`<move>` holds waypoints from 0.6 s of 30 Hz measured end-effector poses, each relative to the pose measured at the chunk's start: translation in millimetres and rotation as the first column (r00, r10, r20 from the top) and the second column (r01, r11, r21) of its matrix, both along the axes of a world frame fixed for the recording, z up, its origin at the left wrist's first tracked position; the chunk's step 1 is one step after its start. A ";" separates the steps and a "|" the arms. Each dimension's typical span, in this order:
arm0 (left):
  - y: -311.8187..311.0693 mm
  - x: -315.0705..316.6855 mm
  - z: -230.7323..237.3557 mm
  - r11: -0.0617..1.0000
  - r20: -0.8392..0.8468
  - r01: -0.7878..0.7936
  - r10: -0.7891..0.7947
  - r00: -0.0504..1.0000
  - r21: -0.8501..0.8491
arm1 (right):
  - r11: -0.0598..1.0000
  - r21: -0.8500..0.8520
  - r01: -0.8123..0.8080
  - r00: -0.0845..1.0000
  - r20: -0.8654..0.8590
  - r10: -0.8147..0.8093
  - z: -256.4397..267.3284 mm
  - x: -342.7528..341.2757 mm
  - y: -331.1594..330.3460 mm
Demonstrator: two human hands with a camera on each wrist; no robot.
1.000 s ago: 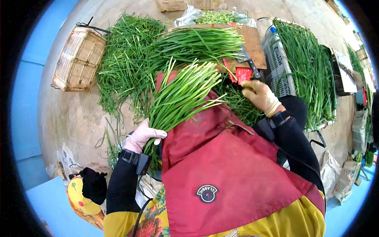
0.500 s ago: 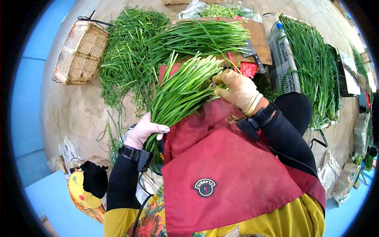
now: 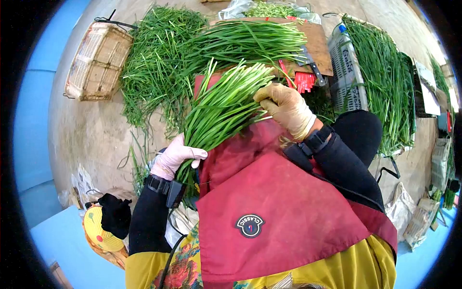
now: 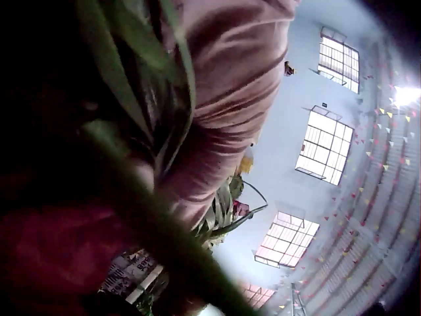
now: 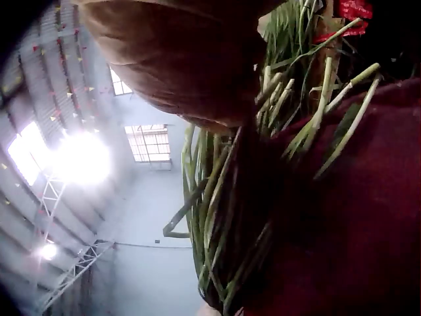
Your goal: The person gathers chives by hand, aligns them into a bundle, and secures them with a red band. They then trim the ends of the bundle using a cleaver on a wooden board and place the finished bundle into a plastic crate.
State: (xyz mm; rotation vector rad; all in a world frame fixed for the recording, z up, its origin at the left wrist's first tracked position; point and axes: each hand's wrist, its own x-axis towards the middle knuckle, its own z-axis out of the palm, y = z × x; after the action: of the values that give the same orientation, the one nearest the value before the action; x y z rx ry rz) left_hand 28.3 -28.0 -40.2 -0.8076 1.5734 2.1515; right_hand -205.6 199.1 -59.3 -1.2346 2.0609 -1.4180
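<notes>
My left hand (image 3: 175, 158), in a pale pink glove, grips a thick bunch of garlic chives (image 3: 219, 108) near its leafy lower end, thumb across the front. The bunch slants up over the dark red apron (image 3: 269, 192), its pale cut ends pointing up and right. At those ends my right hand (image 3: 288, 110), in a cream glove, pinches stalks on the bunch's right side with curled fingers. In the right wrist view its glove (image 5: 177, 59) covers part of the stalks (image 5: 214, 197). A blurred leaf crosses the left wrist view, before the pink glove (image 4: 230, 72).
Ahead, more chives (image 3: 250, 41) lie on a wooden board (image 3: 320, 48) beside a knife (image 3: 313, 67) and red ties (image 3: 304, 82). A heap of loose greens (image 3: 154, 72) and a crate (image 3: 98, 60) are left. A filled crate (image 3: 346, 67) stands right.
My right hand has come from the red ties, left to the cut ends of the bunch, and now pinches stalks there. My left hand keeps its grip on the bunch.
</notes>
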 end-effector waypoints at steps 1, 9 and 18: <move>0.3 0.0 -1.0 1.000 -0.002 -0.001 0.001 1.000 0.002 | 0.997 -0.067 0.034 0.997 0.065 -0.029 0.0 2.2 -0.5; 2.0 0.3 -1.7 0.999 -0.017 -0.041 0.041 0.999 0.015 | 0.974 -0.073 -0.214 0.673 0.712 0.201 42.2 -62.2 64.7; -3.5 4.7 -11.4 0.999 -0.009 -0.031 0.032 0.999 0.030 | 0.727 0.666 -0.169 0.869 0.449 -0.209 18.5 -87.4 154.6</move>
State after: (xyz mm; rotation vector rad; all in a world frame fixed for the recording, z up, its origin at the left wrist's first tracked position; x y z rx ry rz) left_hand 33.0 -31.6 -51.6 -0.8187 1.5395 2.1989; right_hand -293.0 353.6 -40.7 -0.4565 1.9239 -0.7056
